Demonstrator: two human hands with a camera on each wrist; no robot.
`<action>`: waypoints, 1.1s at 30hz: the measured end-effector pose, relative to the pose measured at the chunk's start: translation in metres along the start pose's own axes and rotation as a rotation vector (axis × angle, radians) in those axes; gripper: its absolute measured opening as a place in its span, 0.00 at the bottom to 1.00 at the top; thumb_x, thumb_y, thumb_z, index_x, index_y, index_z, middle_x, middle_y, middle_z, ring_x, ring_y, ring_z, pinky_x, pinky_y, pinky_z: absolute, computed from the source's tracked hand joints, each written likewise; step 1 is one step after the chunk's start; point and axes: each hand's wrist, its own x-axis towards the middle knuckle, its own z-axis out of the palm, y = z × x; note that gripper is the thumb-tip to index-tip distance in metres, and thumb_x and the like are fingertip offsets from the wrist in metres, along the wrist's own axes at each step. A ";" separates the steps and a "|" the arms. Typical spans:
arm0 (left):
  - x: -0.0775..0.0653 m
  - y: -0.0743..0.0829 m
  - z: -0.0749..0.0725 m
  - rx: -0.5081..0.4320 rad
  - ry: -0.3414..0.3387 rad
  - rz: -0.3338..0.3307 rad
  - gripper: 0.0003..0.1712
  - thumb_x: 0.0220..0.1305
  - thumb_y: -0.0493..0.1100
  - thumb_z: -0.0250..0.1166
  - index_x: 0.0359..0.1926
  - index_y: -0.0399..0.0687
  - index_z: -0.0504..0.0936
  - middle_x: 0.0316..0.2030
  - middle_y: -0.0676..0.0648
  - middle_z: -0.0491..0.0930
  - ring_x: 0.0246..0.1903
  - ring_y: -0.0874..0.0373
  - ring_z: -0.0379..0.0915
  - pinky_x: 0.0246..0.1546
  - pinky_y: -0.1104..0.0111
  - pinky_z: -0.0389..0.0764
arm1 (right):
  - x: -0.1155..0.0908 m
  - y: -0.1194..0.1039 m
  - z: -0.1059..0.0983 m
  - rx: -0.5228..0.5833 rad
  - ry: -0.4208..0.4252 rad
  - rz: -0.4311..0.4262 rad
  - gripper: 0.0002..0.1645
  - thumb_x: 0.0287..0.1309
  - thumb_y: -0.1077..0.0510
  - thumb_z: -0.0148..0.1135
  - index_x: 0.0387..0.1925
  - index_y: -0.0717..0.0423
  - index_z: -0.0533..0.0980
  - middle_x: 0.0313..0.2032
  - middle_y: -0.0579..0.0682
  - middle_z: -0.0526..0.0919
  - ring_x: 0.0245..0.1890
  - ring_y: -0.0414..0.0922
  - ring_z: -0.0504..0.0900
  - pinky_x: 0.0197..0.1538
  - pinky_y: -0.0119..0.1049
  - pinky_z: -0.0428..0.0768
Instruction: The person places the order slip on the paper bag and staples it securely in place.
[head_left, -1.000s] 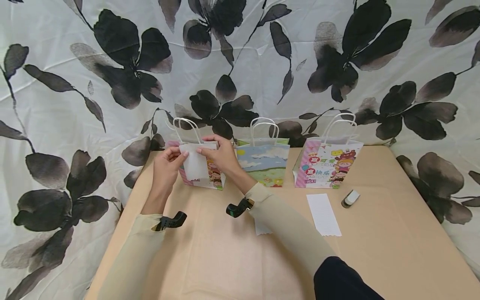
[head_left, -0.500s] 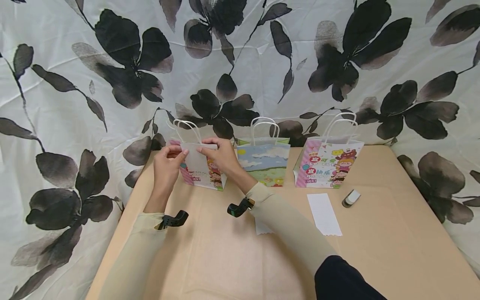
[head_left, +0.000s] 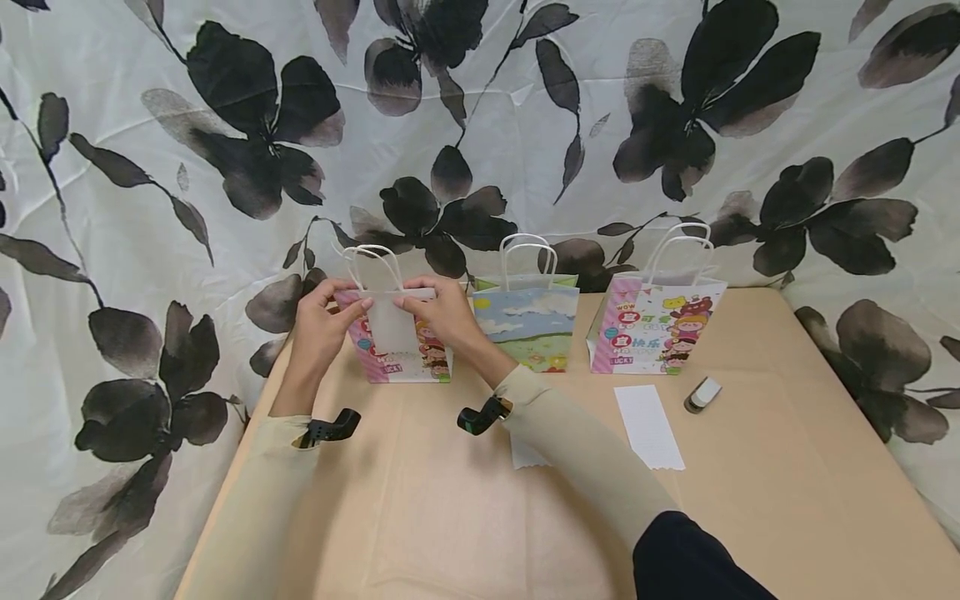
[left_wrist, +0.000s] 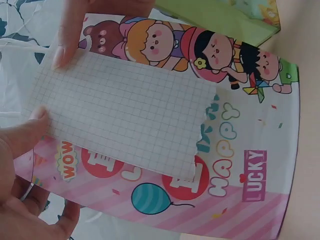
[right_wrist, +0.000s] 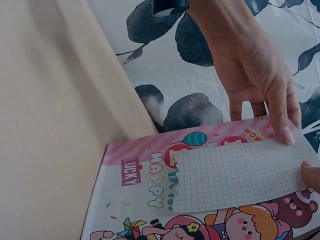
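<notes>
At the far left, the left hand (head_left: 318, 329) pinches the upper left edge of a gridded paper slip (left_wrist: 125, 110) together with a pink-and-white paper bag (head_left: 405, 369), its thumb in front and its other fingers bent behind. The slip is oblong and white, ruled in fine squares, with straight long sides and a ragged, torn-looking lower end; it lies over the bag's front, just under the rim. Around it show a teal balloon, pink stripes, "HAPPY", "LUCKY" and a row of cartoon children beside a brown bear. The bag stands upright with white looped handles, its inside hidden. Beside it, the right hand (head_left: 450, 315) pinches the slip's upper right part at the rim, thumb in front, fingers behind. Next stands a landscape-printed bag (head_left: 527, 329), sky over meadow, green inside near the rim; its contents cannot be seen. Below it, a white slip (head_left: 527, 454) pokes out from under the beige right sleeve (head_left: 585, 446). Further right, a matching cartoon bag (head_left: 652, 329) stands behind a lined white slip (head_left: 648, 427) and a small white-and-dark object (head_left: 702, 395), both on the smooth tan table (head_left: 427, 517).
</notes>
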 end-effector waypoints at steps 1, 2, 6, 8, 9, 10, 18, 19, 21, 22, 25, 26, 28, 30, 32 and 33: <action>0.001 0.000 -0.001 0.008 -0.013 0.001 0.19 0.65 0.45 0.72 0.52 0.40 0.83 0.49 0.47 0.79 0.50 0.61 0.72 0.53 0.65 0.78 | 0.000 0.000 0.000 -0.003 -0.004 0.001 0.13 0.62 0.57 0.71 0.47 0.55 0.85 0.44 0.49 0.88 0.37 0.44 0.88 0.42 0.38 0.87; 0.001 0.000 -0.001 0.021 -0.026 0.000 0.18 0.65 0.46 0.72 0.51 0.40 0.83 0.49 0.48 0.79 0.50 0.61 0.72 0.53 0.65 0.78 | 0.000 0.000 0.000 -0.005 -0.007 0.000 0.12 0.62 0.57 0.71 0.47 0.55 0.85 0.44 0.49 0.88 0.37 0.44 0.88 0.42 0.38 0.87; 0.005 0.001 -0.001 0.079 -0.073 0.000 0.17 0.67 0.48 0.70 0.49 0.40 0.84 0.48 0.47 0.78 0.50 0.58 0.71 0.53 0.60 0.75 | 0.001 0.000 -0.001 -0.020 -0.005 -0.011 0.12 0.62 0.56 0.72 0.46 0.55 0.85 0.43 0.49 0.88 0.37 0.44 0.88 0.41 0.37 0.86; 0.006 0.002 -0.001 0.099 -0.087 -0.008 0.16 0.68 0.49 0.69 0.48 0.41 0.84 0.46 0.45 0.79 0.48 0.56 0.72 0.50 0.59 0.75 | 0.001 0.000 -0.001 -0.028 -0.001 -0.012 0.11 0.62 0.56 0.72 0.45 0.55 0.85 0.42 0.49 0.89 0.37 0.44 0.88 0.41 0.37 0.86; 0.006 0.002 0.000 0.109 -0.090 -0.012 0.16 0.68 0.49 0.69 0.48 0.42 0.84 0.44 0.45 0.79 0.47 0.55 0.73 0.49 0.60 0.75 | 0.000 0.000 -0.001 -0.032 0.001 -0.009 0.12 0.62 0.56 0.72 0.45 0.55 0.85 0.42 0.49 0.89 0.37 0.44 0.88 0.40 0.37 0.86; 0.007 0.003 0.000 0.115 -0.092 -0.018 0.16 0.68 0.49 0.68 0.48 0.43 0.84 0.43 0.44 0.80 0.46 0.54 0.74 0.48 0.60 0.76 | 0.000 -0.001 -0.001 -0.032 0.001 -0.004 0.12 0.62 0.56 0.72 0.45 0.55 0.85 0.42 0.49 0.89 0.37 0.44 0.88 0.40 0.37 0.86; 0.006 0.003 0.001 0.101 -0.104 -0.054 0.18 0.68 0.52 0.68 0.49 0.44 0.84 0.42 0.42 0.82 0.48 0.53 0.77 0.50 0.58 0.78 | 0.001 -0.002 -0.001 -0.038 -0.012 0.026 0.13 0.63 0.55 0.71 0.47 0.55 0.85 0.43 0.49 0.89 0.37 0.44 0.88 0.41 0.38 0.87; 0.006 0.003 0.001 0.100 -0.106 -0.055 0.18 0.69 0.52 0.68 0.50 0.44 0.84 0.42 0.42 0.82 0.48 0.53 0.77 0.50 0.59 0.78 | 0.001 -0.002 -0.002 -0.042 -0.012 0.028 0.13 0.63 0.54 0.71 0.47 0.55 0.85 0.43 0.49 0.89 0.37 0.43 0.88 0.41 0.38 0.87; 0.007 0.003 0.001 0.092 -0.109 -0.053 0.18 0.69 0.51 0.68 0.50 0.43 0.84 0.42 0.43 0.83 0.48 0.54 0.77 0.49 0.62 0.79 | 0.001 -0.002 -0.002 -0.051 -0.012 0.028 0.13 0.63 0.54 0.71 0.47 0.55 0.85 0.43 0.49 0.89 0.37 0.43 0.88 0.41 0.37 0.87; 0.007 0.002 0.001 0.085 -0.110 -0.048 0.18 0.68 0.51 0.68 0.50 0.43 0.84 0.41 0.43 0.83 0.47 0.55 0.78 0.48 0.64 0.79 | 0.001 -0.002 -0.002 -0.056 -0.011 0.029 0.13 0.63 0.54 0.71 0.47 0.54 0.85 0.42 0.49 0.89 0.37 0.43 0.88 0.41 0.37 0.86; 0.008 0.001 0.001 0.062 -0.113 -0.032 0.17 0.68 0.49 0.69 0.51 0.42 0.84 0.39 0.46 0.84 0.43 0.58 0.79 0.42 0.70 0.78 | 0.001 -0.003 -0.002 -0.052 -0.015 0.023 0.13 0.63 0.54 0.71 0.46 0.55 0.85 0.42 0.50 0.89 0.37 0.46 0.89 0.41 0.39 0.87; 0.009 0.001 0.001 0.050 -0.114 -0.026 0.17 0.68 0.48 0.69 0.51 0.42 0.84 0.38 0.48 0.84 0.41 0.59 0.79 0.41 0.71 0.78 | 0.001 -0.003 -0.002 -0.049 -0.018 0.021 0.13 0.63 0.54 0.71 0.46 0.55 0.86 0.42 0.50 0.89 0.37 0.47 0.89 0.42 0.40 0.87; 0.009 0.001 0.001 0.028 -0.122 -0.017 0.17 0.68 0.47 0.69 0.50 0.42 0.84 0.37 0.49 0.84 0.39 0.60 0.79 0.39 0.72 0.78 | 0.001 -0.003 -0.002 -0.040 -0.024 0.018 0.13 0.63 0.54 0.71 0.46 0.55 0.85 0.42 0.51 0.89 0.38 0.48 0.89 0.42 0.41 0.87; 0.010 0.001 0.000 0.018 -0.131 -0.017 0.16 0.68 0.47 0.69 0.50 0.42 0.84 0.37 0.49 0.84 0.39 0.60 0.79 0.39 0.72 0.78 | 0.001 -0.003 -0.002 -0.034 -0.029 0.011 0.13 0.64 0.54 0.70 0.46 0.56 0.85 0.42 0.51 0.89 0.39 0.49 0.89 0.43 0.41 0.87; 0.011 0.002 0.000 0.015 -0.149 -0.016 0.17 0.68 0.47 0.69 0.51 0.41 0.84 0.37 0.48 0.84 0.38 0.60 0.79 0.39 0.71 0.78 | 0.002 -0.002 -0.003 -0.037 -0.031 0.005 0.12 0.64 0.54 0.70 0.46 0.55 0.85 0.42 0.50 0.89 0.39 0.49 0.89 0.43 0.41 0.87; 0.011 0.002 0.000 0.016 -0.160 -0.017 0.17 0.69 0.47 0.68 0.51 0.40 0.84 0.38 0.46 0.84 0.39 0.59 0.78 0.40 0.70 0.78 | 0.002 -0.002 -0.003 -0.038 -0.032 0.000 0.12 0.64 0.54 0.70 0.47 0.55 0.85 0.42 0.50 0.89 0.39 0.48 0.89 0.43 0.40 0.87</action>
